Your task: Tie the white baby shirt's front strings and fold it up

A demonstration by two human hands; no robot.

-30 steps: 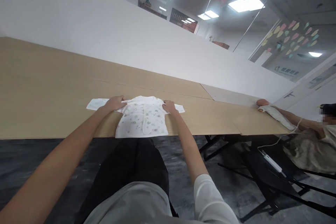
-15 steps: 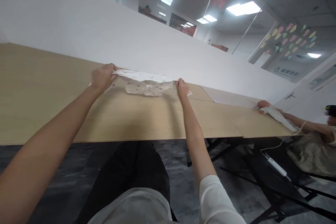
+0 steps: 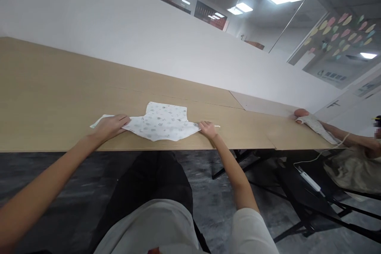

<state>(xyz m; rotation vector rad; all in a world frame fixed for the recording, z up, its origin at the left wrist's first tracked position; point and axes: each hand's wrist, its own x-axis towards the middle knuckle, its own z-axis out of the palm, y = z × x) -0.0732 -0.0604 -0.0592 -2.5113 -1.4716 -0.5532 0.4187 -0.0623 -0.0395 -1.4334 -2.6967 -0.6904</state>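
Observation:
A small white baby shirt [image 3: 166, 122] with a scattered grey print lies spread on the wooden table [image 3: 59, 91], near its front edge. Its sleeve-like ends stretch out to both sides. My left hand [image 3: 112, 125] is closed on the left end, and a white tip of cloth pokes out beyond it. On the other side, my right hand [image 3: 208, 129] pinches the right end, with a thin white strip showing past the fingers. Between the hands the cloth is mostly flat, its lower edge sagging toward me.
A white wall [image 3: 133, 43] with glass above runs along the table's back. At the right, another person's hand [image 3: 301, 113] rests by a pale printed cloth [image 3: 318, 129]. A black folding chair [image 3: 300, 190] holds a white power strip [image 3: 310, 181] with a cable.
My hands have brought the shirt down from above the table and toward me. It hung folded and blurred before; now it lies spread on the tabletop, both hands still gripping its ends.

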